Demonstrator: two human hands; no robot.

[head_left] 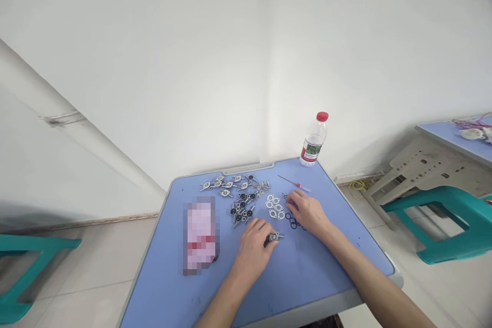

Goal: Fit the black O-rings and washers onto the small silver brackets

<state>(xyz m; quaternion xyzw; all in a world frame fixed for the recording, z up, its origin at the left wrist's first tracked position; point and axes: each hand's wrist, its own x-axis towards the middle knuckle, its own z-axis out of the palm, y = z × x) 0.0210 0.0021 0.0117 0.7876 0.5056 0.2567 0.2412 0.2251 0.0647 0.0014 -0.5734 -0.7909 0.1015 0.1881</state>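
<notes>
the left hand (251, 255) pinches a small silver metal bracket (275, 237) just beside the black o-rings (294, 222); the right hand (308, 212) lies spread just above them.

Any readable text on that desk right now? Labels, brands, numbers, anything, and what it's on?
Nothing can be read: the label on the water bottle is too small, the pink packet is pixelated, and no marks can be made out on the metal parts.
</notes>
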